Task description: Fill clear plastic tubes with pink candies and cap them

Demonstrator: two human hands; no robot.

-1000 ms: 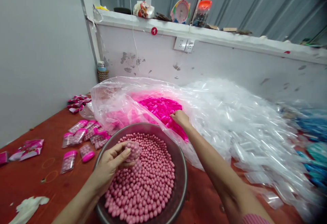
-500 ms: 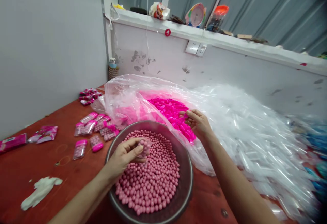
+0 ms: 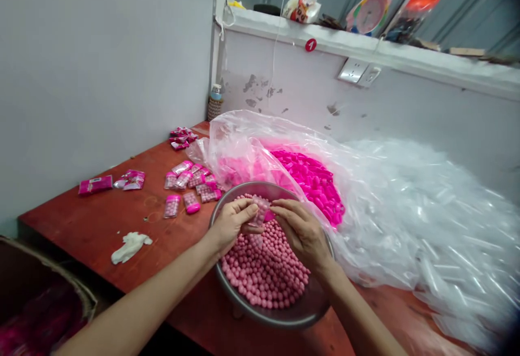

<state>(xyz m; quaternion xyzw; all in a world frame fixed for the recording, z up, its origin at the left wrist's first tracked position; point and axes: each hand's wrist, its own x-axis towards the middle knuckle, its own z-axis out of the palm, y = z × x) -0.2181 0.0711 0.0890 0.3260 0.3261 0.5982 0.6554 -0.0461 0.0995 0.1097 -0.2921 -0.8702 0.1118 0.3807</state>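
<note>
Bottle of pink balls [image 3: 259,213] is being gripped by the left hand [image 3: 231,226] over the grey basin [image 3: 284,321]; at its right side, a magenta cap [image 3: 269,215] is being pinched by the right hand [image 3: 304,232].

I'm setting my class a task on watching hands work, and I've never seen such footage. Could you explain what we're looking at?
There is no machine: these are a person's bare hands, seen from a head-worn camera looking forward and down. The left hand holds a small clear container of pink balls; the right hand holds a bright pink piece at it. Below is a bowl of loose pink balls. On the red table lie capped containers, more pink pieces partly under clear film, and heaped clear plastic.
</note>
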